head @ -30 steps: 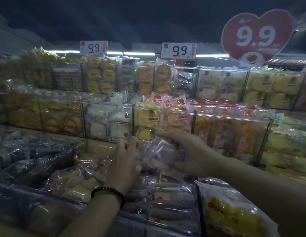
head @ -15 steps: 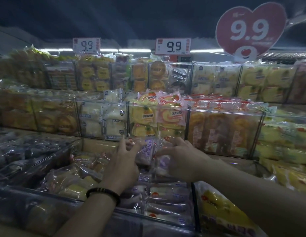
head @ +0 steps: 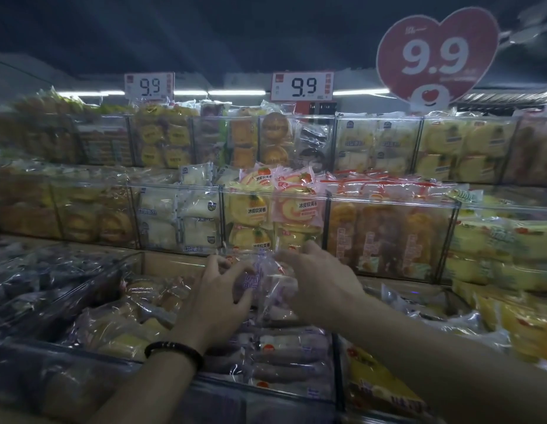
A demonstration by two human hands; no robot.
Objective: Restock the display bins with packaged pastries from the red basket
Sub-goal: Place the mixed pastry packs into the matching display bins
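One purple pastry packet [head: 266,280] is held by the left hand [head: 217,301] and the right hand [head: 321,289], both with fingers curled round its clear wrapper, just above the front bin [head: 223,381], where matching packets [head: 290,359] already lie in rows. The back bins [head: 388,199] look full, so restocking seems well along. The red basket is out of view, so what remains cannot be told.

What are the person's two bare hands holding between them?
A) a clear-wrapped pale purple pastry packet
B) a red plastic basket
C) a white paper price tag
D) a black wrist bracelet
A: the left hand and the right hand both grip a clear-wrapped pale purple pastry packet with curled fingers.
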